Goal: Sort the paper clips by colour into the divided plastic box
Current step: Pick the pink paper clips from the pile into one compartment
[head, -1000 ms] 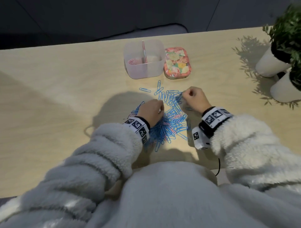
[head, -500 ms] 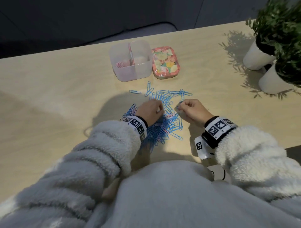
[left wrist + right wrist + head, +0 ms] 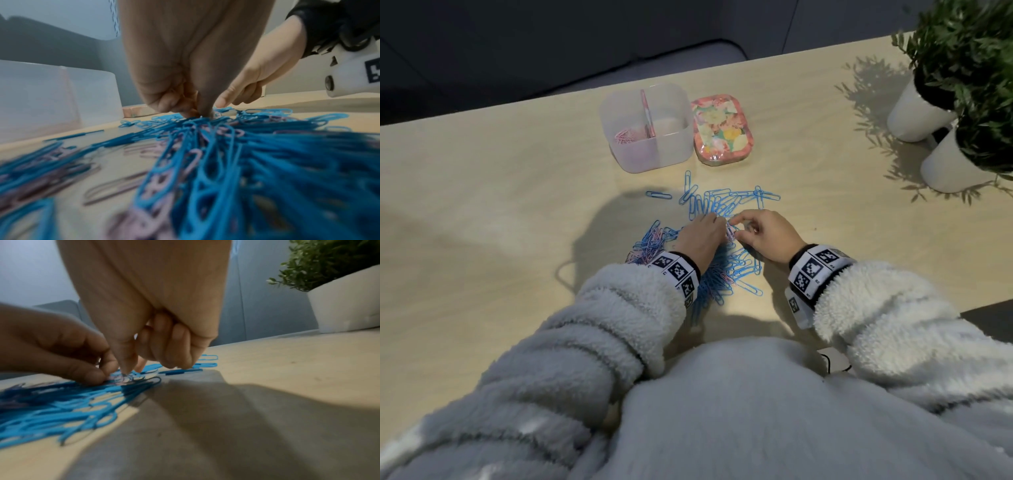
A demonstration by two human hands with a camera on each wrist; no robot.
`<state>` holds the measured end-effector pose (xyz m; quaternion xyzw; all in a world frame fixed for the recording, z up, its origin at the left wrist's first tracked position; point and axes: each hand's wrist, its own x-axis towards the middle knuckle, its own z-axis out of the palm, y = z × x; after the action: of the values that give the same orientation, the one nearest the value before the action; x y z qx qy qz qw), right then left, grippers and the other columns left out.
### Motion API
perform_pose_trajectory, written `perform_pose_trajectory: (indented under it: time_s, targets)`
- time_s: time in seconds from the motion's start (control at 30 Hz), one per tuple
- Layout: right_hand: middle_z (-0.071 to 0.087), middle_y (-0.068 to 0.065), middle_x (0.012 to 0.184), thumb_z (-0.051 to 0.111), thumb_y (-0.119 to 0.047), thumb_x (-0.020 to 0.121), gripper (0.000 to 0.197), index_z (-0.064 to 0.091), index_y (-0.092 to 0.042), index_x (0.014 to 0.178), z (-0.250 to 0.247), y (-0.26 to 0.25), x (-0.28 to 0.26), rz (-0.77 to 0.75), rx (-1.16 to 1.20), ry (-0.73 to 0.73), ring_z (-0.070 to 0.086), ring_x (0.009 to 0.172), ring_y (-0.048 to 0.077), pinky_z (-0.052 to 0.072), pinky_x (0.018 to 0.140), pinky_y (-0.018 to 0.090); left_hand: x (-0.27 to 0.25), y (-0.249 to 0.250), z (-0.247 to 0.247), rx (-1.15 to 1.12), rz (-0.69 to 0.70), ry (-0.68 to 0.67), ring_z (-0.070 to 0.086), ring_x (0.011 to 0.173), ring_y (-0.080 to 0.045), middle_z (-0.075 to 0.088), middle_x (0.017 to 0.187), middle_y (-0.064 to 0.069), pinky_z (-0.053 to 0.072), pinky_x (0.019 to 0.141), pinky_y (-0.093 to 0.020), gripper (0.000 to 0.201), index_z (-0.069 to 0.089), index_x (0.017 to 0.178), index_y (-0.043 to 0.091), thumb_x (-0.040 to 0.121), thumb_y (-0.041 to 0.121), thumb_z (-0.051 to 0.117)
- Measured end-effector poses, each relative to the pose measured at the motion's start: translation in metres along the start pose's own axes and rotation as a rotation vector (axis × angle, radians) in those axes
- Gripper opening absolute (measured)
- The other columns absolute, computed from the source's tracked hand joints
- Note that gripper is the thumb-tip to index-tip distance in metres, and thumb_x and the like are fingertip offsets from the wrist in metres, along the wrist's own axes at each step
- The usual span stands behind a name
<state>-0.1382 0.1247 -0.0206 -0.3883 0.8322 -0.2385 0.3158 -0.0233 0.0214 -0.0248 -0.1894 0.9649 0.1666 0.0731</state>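
Paper clips (image 3: 726,219), mostly blue with some pink, lie heaped mid-counter (image 3: 482,205), at 6 o'clock of the divided plastic box (image 3: 647,126). Left hand (image 3: 702,236) and right hand (image 3: 767,236) meet fingertip to fingertip, each pinching at clips in the heap.

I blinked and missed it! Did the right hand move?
Yes. Measured against the flowery tin, the right hand has drawn back toward the person and shifted left, so it now meets the left hand over the clip pile.
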Motion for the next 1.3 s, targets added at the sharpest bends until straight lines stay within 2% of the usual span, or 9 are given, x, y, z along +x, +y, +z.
perform_pose_trajectory:
  time_s: [0.1, 0.23, 0.43, 0.6, 0.67, 0.8, 1.03, 1.17, 1.3]
  targets:
    - [0.053, -0.007, 0.061, 0.059, -0.027, 0.087, 0.021, 0.067, -0.029, 0.106, -0.003, -0.008, 0.003, -0.038, -0.139, 0.002, 0.050, 0.073, 0.017, 0.039, 0.071, 0.030, -0.002, -0.007, -0.009, -0.133, -0.049, 0.035, 0.052, 0.105, -0.030, 0.060, 0.108, -0.013, 0.041, 0.083, -0.039, 0.014, 0.052, 0.103, 0.007, 0.094, 0.016, 0.048]
    - [0.072, 0.004, 0.101, 0.053, -0.023, 0.087, 0.022, 0.069, -0.028, 0.102, -0.016, -0.007, 0.007, 0.012, -0.253, 0.107, 0.062, 0.101, 0.028, 0.045, 0.080, 0.032, -0.008, -0.024, -0.026, -0.492, -0.187, 0.133, 0.057, 0.080, -0.025, 0.066, 0.090, -0.013, 0.042, 0.073, -0.034, 0.013, 0.061, 0.094, 0.005, 0.088, 0.015, 0.056]
    - [0.072, 0.004, 0.093, 0.049, -0.020, 0.086, 0.023, 0.067, -0.025, 0.098, -0.014, -0.015, 0.004, -0.022, -0.225, 0.140, 0.063, 0.096, 0.028, 0.044, 0.075, 0.031, -0.012, -0.048, -0.045, -0.867, -0.426, 0.058, 0.047, 0.064, -0.006, 0.058, 0.088, -0.005, 0.034, 0.047, 0.000, 0.024, 0.063, 0.096, -0.002, 0.091, -0.001, 0.039]
    - [0.055, -0.003, 0.071, 0.051, -0.020, 0.089, 0.020, 0.067, -0.023, 0.100, 0.009, -0.043, 0.008, -0.168, -0.294, -0.013, 0.062, 0.088, 0.027, 0.035, 0.066, 0.027, -0.020, -0.061, -0.050, -0.931, -0.536, 0.000, 0.036, 0.049, -0.012, 0.046, 0.061, -0.001, 0.029, 0.042, -0.019, 0.023, 0.059, 0.078, 0.008, 0.093, 0.009, 0.041]
    - [0.063, 0.002, 0.080, 0.053, -0.022, 0.089, 0.020, 0.066, -0.023, 0.104, 0.015, -0.054, 0.016, -0.198, -0.312, -0.039, 0.062, 0.091, 0.026, 0.039, 0.068, 0.029, -0.023, -0.066, -0.049, -1.068, -0.633, 0.016, 0.031, 0.044, -0.013, 0.041, 0.053, -0.001, 0.023, 0.043, -0.021, 0.031, 0.049, 0.061, 0.012, 0.091, 0.010, 0.042]
    - [0.066, 0.003, 0.104, 0.060, -0.028, 0.084, 0.020, 0.063, -0.019, 0.102, 0.023, -0.068, 0.032, -0.198, -0.355, -0.156, 0.059, 0.100, 0.024, 0.038, 0.073, 0.027, -0.029, -0.076, -0.049, -1.304, -0.777, 0.036, 0.026, 0.045, -0.011, 0.036, 0.056, 0.001, 0.017, 0.039, -0.017, 0.029, 0.044, 0.062, 0.016, 0.089, 0.013, 0.034]
    - [0.069, 0.006, 0.092, 0.057, -0.016, 0.080, 0.009, 0.064, -0.019, 0.085, 0.005, -0.055, 0.044, -0.037, -0.250, 0.054, 0.062, 0.089, 0.029, 0.045, 0.073, 0.031, -0.048, -0.087, -0.043, -1.366, -0.626, 0.030, 0.042, 0.052, -0.011, 0.051, 0.061, 0.000, 0.032, 0.049, -0.019, 0.026, 0.052, 0.071, 0.013, 0.095, 0.023, 0.048]
    - [0.060, 0.000, 0.081, 0.059, -0.020, 0.081, 0.012, 0.068, -0.020, 0.089, 0.015, -0.063, 0.030, -0.134, -0.260, -0.077, 0.059, 0.084, 0.024, 0.038, 0.070, 0.026, -0.048, -0.084, -0.039, -1.354, -0.604, 0.080, 0.054, 0.042, 0.004, 0.056, 0.071, -0.004, 0.041, 0.044, -0.006, 0.017, 0.058, 0.080, 0.013, 0.094, 0.008, 0.049]
    - [0.066, 0.000, 0.098, 0.066, -0.030, 0.079, 0.013, 0.065, -0.021, 0.089, 0.033, -0.067, 0.026, -0.138, -0.400, -0.155, 0.060, 0.098, 0.025, 0.035, 0.072, 0.027, -0.047, -0.079, -0.040, -1.420, -0.558, 0.134, 0.060, 0.048, 0.001, 0.056, 0.076, -0.007, 0.052, 0.054, -0.007, 0.010, 0.059, 0.089, 0.006, 0.089, -0.002, 0.053]
